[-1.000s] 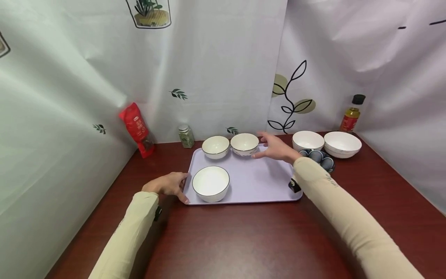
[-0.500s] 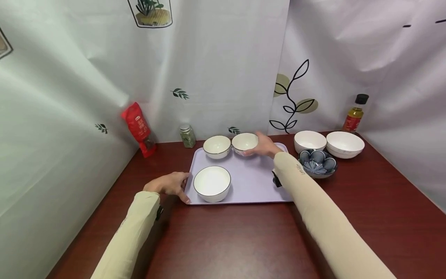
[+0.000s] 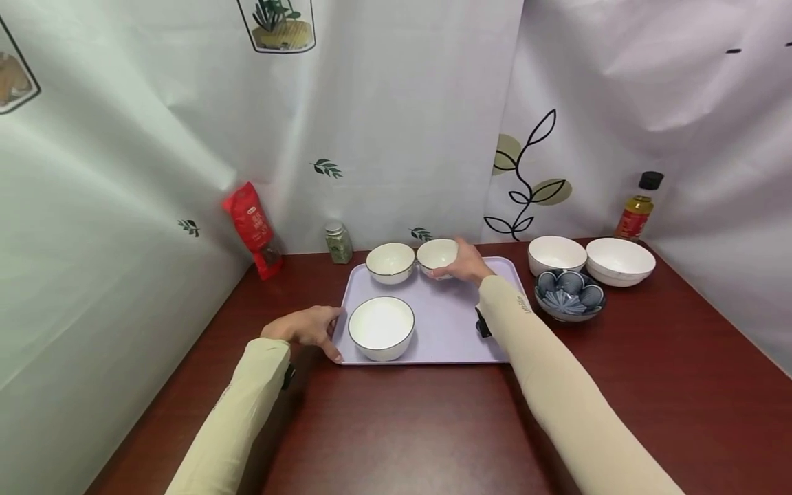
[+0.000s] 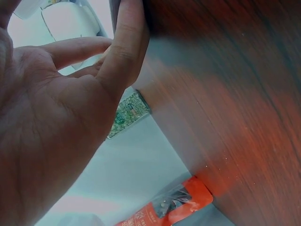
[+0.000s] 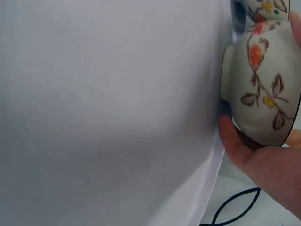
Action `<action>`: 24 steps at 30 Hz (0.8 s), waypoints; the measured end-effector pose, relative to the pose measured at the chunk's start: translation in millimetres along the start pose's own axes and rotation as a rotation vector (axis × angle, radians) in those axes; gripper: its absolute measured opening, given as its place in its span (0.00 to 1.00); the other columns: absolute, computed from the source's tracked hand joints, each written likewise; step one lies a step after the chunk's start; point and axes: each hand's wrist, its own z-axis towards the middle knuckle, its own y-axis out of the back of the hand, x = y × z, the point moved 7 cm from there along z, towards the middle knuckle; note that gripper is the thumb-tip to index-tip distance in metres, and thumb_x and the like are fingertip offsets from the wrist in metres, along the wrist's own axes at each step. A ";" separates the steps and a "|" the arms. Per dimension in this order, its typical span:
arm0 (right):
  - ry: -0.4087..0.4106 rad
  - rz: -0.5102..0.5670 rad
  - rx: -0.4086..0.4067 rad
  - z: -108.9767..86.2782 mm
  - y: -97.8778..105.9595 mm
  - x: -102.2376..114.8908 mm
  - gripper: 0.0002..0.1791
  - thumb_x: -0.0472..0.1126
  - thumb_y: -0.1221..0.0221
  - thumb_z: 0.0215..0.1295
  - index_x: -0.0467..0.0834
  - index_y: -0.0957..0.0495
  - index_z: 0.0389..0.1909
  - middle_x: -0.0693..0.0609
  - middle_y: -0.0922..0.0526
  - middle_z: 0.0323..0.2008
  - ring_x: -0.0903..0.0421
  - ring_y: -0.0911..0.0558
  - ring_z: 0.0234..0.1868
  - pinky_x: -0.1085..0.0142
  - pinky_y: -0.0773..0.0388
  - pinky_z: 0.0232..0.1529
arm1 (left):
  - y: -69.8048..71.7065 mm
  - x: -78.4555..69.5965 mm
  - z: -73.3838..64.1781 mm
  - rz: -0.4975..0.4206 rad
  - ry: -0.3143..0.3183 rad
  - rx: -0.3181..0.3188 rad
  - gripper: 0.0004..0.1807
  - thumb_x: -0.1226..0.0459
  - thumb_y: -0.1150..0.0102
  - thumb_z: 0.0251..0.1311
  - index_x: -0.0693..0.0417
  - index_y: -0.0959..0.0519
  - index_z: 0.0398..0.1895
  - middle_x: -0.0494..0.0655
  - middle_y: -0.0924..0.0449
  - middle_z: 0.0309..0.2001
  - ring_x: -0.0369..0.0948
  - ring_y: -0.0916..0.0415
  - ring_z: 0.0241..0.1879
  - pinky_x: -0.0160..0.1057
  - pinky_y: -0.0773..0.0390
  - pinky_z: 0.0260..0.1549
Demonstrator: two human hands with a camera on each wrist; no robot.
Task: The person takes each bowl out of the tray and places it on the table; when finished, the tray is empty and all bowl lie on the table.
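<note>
A: How best to handle the floral bowl (image 3: pixel 435 252), upper centre of the head view?

B: My judgement: hold it level, ease it past the neighbouring bowl (image 3: pixel 390 262), tray (image 3: pixel 445 323) steadied

A: Grip, pose?

B: Right hand (image 3: pixel 465 265) clamped round the bowl's right side, arm slanting from lower right. Left hand (image 3: pixel 308 326), left of centre, gripping the tray's near-left corner
</note>
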 end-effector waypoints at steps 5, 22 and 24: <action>-0.007 -0.003 -0.043 -0.8 -1.4 0.6 0.60 0.49 0.23 0.45 0.34 0.45 0.75 0.33 0.33 0.67 0.39 0.31 0.68 0.49 0.33 0.71 | 0.8 -1.3 -0.7 0.009 -0.009 -0.001 0.61 0.57 0.16 0.39 0.73 0.43 0.73 0.55 0.21 0.47 0.46 0.25 0.50 0.51 0.26 0.61; -0.022 -0.055 -0.029 -13.5 12.5 -2.5 0.63 0.50 0.20 0.39 0.34 0.43 0.74 0.35 0.31 0.68 0.41 0.31 0.67 0.49 0.34 0.71 | 0.8 -0.4 -0.4 -0.024 -0.004 0.016 0.61 0.58 0.18 0.41 0.71 0.44 0.75 0.59 0.24 0.54 0.49 0.28 0.56 0.53 0.29 0.64; -0.015 -0.053 -0.019 -15.7 17.0 -0.5 0.63 0.50 0.20 0.38 0.34 0.43 0.74 0.36 0.31 0.68 0.41 0.30 0.67 0.49 0.33 0.71 | -0.6 -0.7 -0.4 -0.036 -0.005 0.018 0.62 0.58 0.18 0.42 0.71 0.46 0.75 0.60 0.25 0.56 0.50 0.28 0.57 0.53 0.30 0.66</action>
